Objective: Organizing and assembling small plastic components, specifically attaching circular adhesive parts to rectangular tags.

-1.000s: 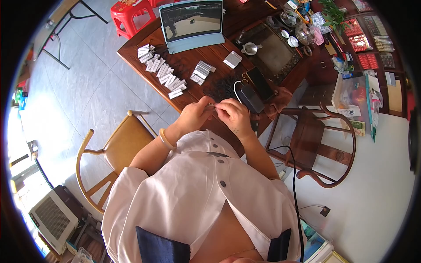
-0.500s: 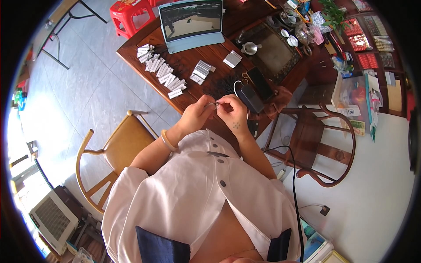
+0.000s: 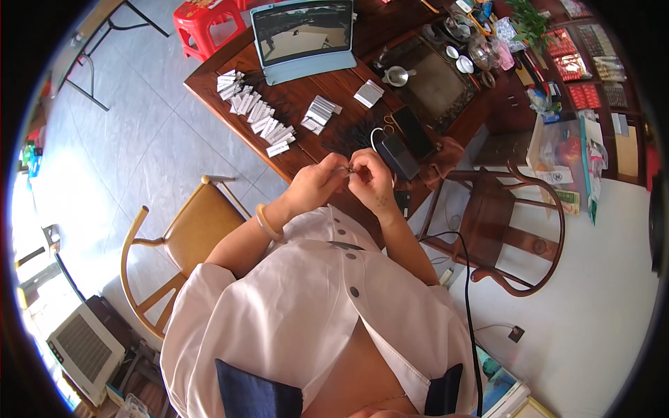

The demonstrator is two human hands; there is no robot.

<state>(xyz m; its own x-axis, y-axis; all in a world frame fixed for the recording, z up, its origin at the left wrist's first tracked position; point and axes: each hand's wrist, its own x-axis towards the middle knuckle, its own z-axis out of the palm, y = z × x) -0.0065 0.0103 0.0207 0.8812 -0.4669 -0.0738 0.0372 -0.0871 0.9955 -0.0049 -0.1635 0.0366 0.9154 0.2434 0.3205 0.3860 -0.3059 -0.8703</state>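
Note:
My left hand (image 3: pixel 317 185) and my right hand (image 3: pixel 373 182) meet over the near edge of the dark wooden table (image 3: pixel 291 157). Both pinch at a small, thin, dark-and-light piece between the fingertips, too small to name. A bangle circles my left wrist. Just beyond the hands lies a tangle of black cords (image 3: pixel 352 136). To the left, white tags (image 3: pixel 261 118) with dark strings lie in a long overlapping row. Farther on are a stack of white-grey tags (image 3: pixel 320 113) and a smaller stack of white strips (image 3: pixel 368 93).
A tablet (image 3: pixel 306 42) stands at the far edge. Right of the cords lie a dark box (image 3: pixel 397 155), a black phone (image 3: pixel 414 132) and a tea tray (image 3: pixel 435 83) with cups. A yellow-seated chair (image 3: pixel 205 226) stands left, a wooden armchair (image 3: pixel 491 216) right.
My hands have shifted slightly right, still pinching together at the small piece. My right hand has turned a little. The things on the table stay where they were.

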